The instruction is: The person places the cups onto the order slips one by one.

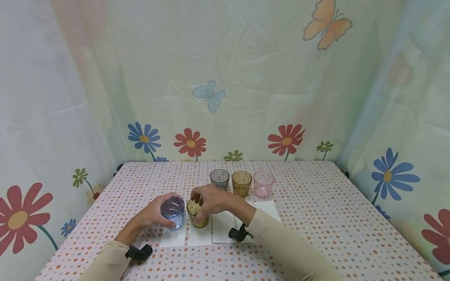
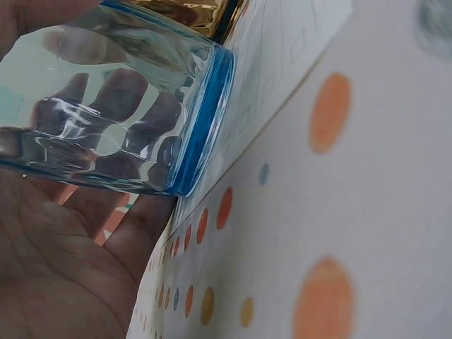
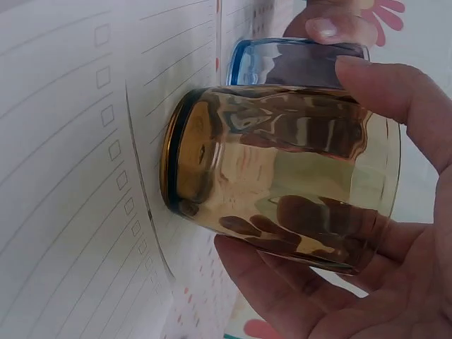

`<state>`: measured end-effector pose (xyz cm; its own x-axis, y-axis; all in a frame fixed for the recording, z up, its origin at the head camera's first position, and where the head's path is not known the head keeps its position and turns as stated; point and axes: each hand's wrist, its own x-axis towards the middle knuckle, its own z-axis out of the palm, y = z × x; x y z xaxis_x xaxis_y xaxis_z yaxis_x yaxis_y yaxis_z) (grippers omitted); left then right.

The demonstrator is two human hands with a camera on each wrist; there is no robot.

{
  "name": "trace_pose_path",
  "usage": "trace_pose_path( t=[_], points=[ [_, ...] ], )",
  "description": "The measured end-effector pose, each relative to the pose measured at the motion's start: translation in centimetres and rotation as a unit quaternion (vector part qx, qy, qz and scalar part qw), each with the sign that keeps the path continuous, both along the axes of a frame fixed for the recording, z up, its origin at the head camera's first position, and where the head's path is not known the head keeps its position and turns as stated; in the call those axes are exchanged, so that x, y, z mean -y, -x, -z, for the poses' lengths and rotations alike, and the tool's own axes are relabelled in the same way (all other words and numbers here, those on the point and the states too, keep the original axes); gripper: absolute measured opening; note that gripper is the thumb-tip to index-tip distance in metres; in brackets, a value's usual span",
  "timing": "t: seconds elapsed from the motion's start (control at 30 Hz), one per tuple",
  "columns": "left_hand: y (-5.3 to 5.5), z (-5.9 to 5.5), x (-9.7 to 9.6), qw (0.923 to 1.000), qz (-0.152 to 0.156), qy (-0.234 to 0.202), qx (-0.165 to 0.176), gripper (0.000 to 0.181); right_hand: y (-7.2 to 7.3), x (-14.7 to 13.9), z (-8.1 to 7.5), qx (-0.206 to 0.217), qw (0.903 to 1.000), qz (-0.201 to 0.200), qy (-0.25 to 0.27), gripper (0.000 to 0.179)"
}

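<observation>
My left hand (image 1: pixel 156 211) grips a clear blue glass tumbler (image 1: pixel 174 217) from its left side, thumb in front and fingers behind. In the left wrist view the tumbler's thick blue base (image 2: pixel 205 120) is right at a lined paper sheet. Just to its right, my right hand (image 1: pixel 211 200) holds an amber glass tumbler (image 1: pixel 197 218), thumb on one side and fingers on the other. The right wrist view shows this amber glass (image 3: pixel 282 176) upright with its dark base close to the paper, beside the blue one. Both tumblers look empty.
Behind the hands stand a grey tumbler (image 1: pixel 219 178), another amber tumbler (image 1: pixel 241 184) and a pink tumbler (image 1: pixel 263 185) in a row. Several white checklist sheets (image 1: pixel 199 237) lie side by side on the dotted tablecloth (image 1: pixel 316 218). A flowered curtain (image 1: pixel 246 78) surrounds the table.
</observation>
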<state>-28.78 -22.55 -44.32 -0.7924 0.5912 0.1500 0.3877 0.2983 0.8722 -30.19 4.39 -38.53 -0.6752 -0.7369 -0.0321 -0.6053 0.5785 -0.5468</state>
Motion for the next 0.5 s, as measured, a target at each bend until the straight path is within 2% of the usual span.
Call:
trace_pose_path(
  t=[0.2,0.5],
  points=[
    [-0.01,0.26,0.13,1.0,0.002,0.0,-0.002,0.083,-0.2,0.1,0.45,0.024,0.9995,0.01,0.015,0.065],
    [0.02,0.32,0.01,0.9999,0.003,-0.008,-0.008,0.083,-0.42,-0.01,0.41,0.023,0.9995,0.018,0.008,0.067]
  ],
)
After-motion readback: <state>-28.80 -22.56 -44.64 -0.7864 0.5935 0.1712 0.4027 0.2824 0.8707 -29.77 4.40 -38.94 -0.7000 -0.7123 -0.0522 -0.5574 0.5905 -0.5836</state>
